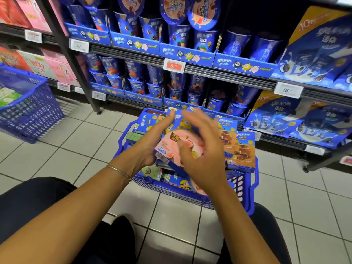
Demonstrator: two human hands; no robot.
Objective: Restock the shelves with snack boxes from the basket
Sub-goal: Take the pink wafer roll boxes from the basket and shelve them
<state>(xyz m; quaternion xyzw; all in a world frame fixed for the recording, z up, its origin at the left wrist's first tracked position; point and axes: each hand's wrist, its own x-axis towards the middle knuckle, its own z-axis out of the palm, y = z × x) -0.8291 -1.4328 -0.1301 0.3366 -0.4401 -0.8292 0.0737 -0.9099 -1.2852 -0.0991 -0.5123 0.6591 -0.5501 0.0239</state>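
A blue plastic basket [249, 189] stands on the tiled floor in front of me, filled with snack boxes. My left hand [150, 141] grips a stack of blue-and-pink snack boxes [171, 141] from the left side, just above the basket. My right hand [202, 149] hovers over the stack's right side with fingers spread and blurred; its thumb rests on the pink face. Orange-and-blue boxes [240, 151] stand upright at the basket's right side. More boxes lie under the stack, partly hidden.
Black shelves [219, 70] ahead hold blue cookie cups in blue display trays, with large blue bags [316, 54] to the right. A second blue basket [28, 107] stands at the left on the floor. Pink and red boxes [57, 69] fill the left shelving. My knees frame the bottom.
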